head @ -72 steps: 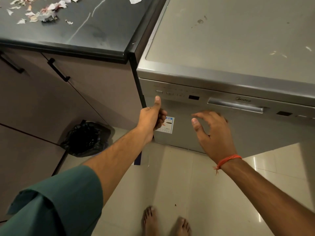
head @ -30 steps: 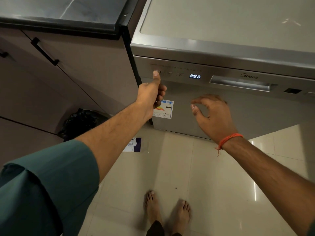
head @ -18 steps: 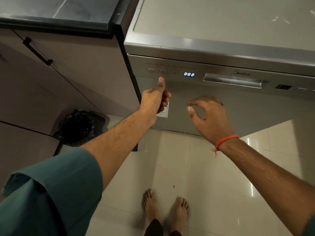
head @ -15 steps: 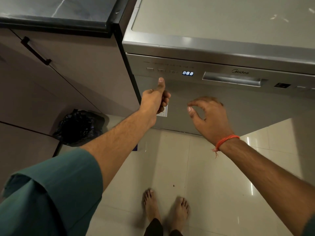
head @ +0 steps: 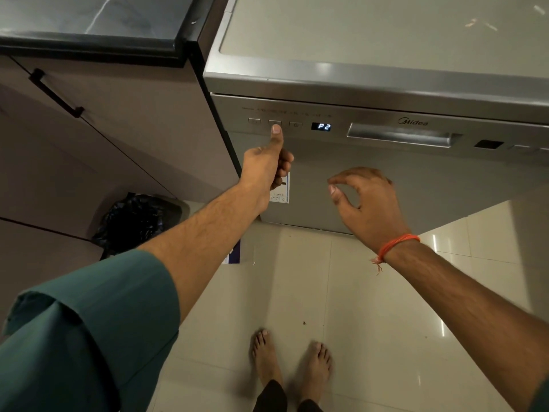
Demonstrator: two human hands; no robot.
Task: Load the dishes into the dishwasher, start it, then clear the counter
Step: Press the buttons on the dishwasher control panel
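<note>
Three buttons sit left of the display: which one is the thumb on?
The middle button: the left hand has its thumb tip at it; the buttons either side are untouched.

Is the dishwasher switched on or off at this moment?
On. The display on the dishwasher is lit and reads P2. The left hand has its thumb at the middle button.

Counter (head: 89, 22) left of dishwasher (head: 386, 185)

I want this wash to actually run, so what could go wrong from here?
The left hand has its thumb on the middle button of the silver dishwasher's panel; a further press may shift the program off P2 on the small blue display. The right hand hovering near the door could bump it.
</note>
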